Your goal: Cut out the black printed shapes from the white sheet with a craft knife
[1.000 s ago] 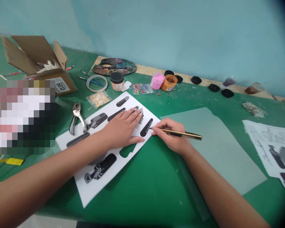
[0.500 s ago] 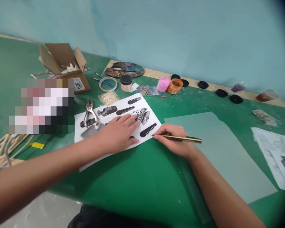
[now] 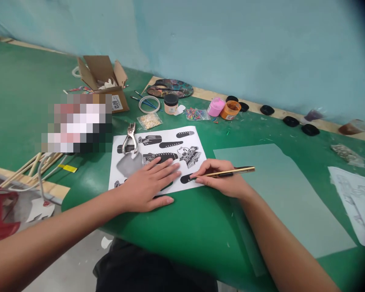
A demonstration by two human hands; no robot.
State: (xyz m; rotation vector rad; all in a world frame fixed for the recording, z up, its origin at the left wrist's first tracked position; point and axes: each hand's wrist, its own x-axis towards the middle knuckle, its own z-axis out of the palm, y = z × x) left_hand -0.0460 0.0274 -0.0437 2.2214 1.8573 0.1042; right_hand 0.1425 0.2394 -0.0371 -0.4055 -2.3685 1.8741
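A white printed sheet [image 3: 170,140] with black shapes lies on the green table [image 3: 185,231]. My left hand [image 3: 149,184] lies flat on the sheet's near part, fingers stretched out. My right hand [image 3: 223,178] grips a thin gold craft knife [image 3: 228,173], its tip touching a black oblong shape at the sheet's near right edge. A metal hole punch [image 3: 130,140] rests on the sheet's left side.
An open cardboard box [image 3: 105,83], a paint palette [image 3: 168,88], a tape ring [image 3: 149,104], paint jars [image 3: 231,109], a pink jar [image 3: 215,107] and black lids stand at the back. A grey sheet [image 3: 280,194] lies right of my hand. Wooden sticks [image 3: 33,166] lie left.
The printed sheet has turned and slid toward me under my left hand. The knife tip has come back onto a black shape at the sheet's edge. The view has shifted left.
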